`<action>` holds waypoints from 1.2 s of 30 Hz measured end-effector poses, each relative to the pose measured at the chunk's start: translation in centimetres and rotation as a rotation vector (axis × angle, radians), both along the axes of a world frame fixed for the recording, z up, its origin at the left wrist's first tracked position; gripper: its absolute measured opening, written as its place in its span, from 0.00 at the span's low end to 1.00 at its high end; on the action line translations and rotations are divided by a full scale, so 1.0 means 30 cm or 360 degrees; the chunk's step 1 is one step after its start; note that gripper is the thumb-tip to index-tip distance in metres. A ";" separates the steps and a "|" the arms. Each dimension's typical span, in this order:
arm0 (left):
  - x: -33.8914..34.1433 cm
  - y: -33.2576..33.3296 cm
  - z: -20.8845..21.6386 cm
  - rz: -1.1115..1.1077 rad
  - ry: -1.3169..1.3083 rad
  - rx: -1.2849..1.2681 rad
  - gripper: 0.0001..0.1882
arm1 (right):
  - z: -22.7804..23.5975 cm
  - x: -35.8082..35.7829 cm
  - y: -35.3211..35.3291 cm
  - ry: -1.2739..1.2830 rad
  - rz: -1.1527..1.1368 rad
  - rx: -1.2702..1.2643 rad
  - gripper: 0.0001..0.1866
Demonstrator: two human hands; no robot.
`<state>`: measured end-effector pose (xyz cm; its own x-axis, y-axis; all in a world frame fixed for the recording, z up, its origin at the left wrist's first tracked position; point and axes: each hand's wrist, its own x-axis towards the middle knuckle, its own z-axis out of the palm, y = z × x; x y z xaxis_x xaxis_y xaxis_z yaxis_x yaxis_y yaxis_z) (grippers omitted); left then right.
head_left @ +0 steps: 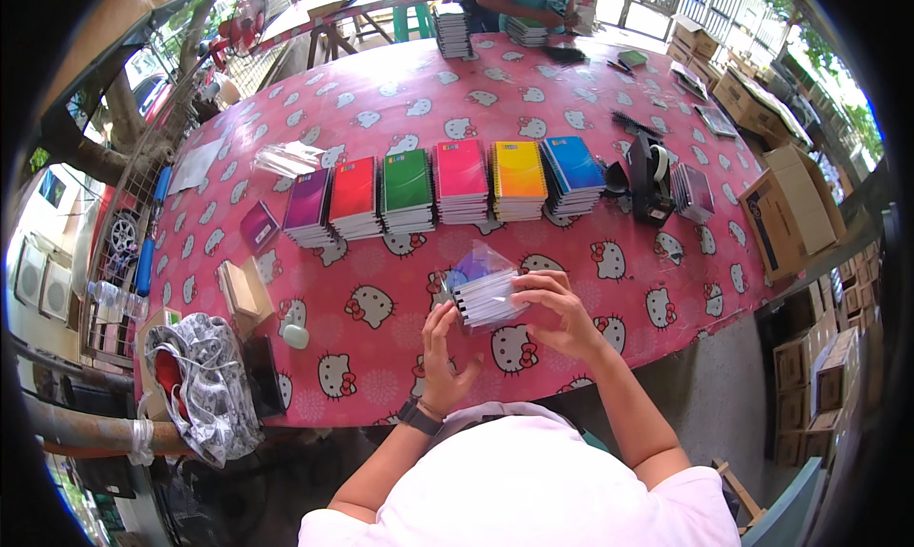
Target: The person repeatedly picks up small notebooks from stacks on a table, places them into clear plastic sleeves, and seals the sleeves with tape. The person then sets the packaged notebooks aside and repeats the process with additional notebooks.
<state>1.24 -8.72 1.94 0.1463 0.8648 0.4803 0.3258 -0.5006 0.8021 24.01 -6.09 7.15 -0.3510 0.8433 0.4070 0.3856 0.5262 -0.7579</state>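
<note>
A small stack of spiral notebooks in a clear plastic wrapper sits before me, its white page edges toward me. The loose plastic stands up at its far side, with purple-blue showing through. My right hand has its fingers bent over the stack's right end. On the left, my left hand has fingers stretched out, tips against the stack's near left edge, thumb apart. Beyond stand stacks of spiral notebooks in a row: purple, red, green, pink, yellow and blue.
A black tape dispenser stands right of the row, beside a wrapped notebook pack. Open cardboard box at right. Left are a purple notebook, a wooden block, a pale green case and a patterned cloth bag. A person stands at the far edge.
</note>
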 end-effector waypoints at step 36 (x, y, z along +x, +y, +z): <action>-0.043 0.151 0.222 -0.0579 0.1183 -0.0116 0.41 | -0.199 0.923 0.511 -0.0283 -0.1995 -0.0162 0.13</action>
<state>-0.04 -4.18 8.60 0.6798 0.7275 0.0926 0.6115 -0.6320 0.4760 51.70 9.25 1.17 0.6642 0.6604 0.3503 0.6752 -0.3290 -0.6601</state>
